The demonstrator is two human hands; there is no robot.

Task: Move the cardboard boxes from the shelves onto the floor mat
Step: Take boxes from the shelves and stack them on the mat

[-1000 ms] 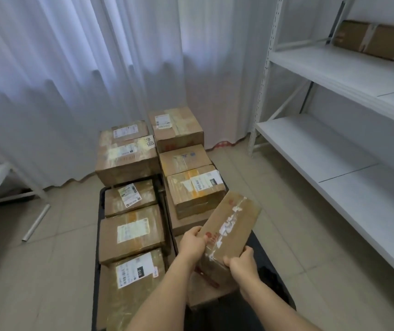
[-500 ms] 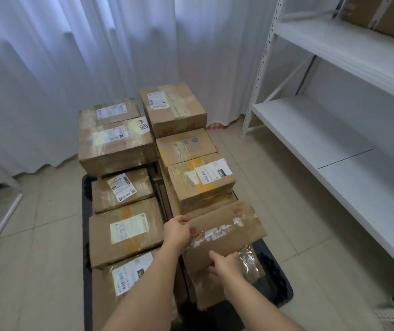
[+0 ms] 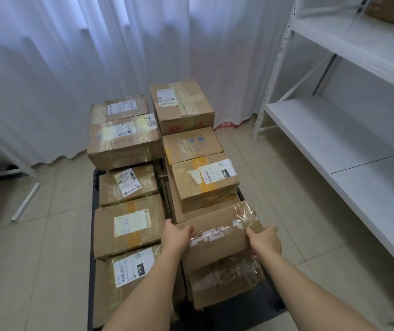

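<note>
Change: the taped box, tilted up in both hands a second ago, is now lying almost flat and low, coming down onto the crinkly-wrapped box at the near right of the stack.
Left grip: the left hand is holding the taped box by its left end, fingers curled over the edge.
Right grip: the right hand is holding the right end, thumb on top, fingers wrapping underneath.
Where the box is: over the black floor mat, just in front of the box with the white-and-black label.
Meaning for the task: judging by the angle, this box is being set down and is nearly placed, but neither hand is letting go yet.
Remaining work: at least one more box is sitting on the upper shelf.
Hard to tell: whether the taped box is already resting its weight on the one below; the right fingertips are hidden beneath it, and the shelf box is cut off by the frame edge.
</note>
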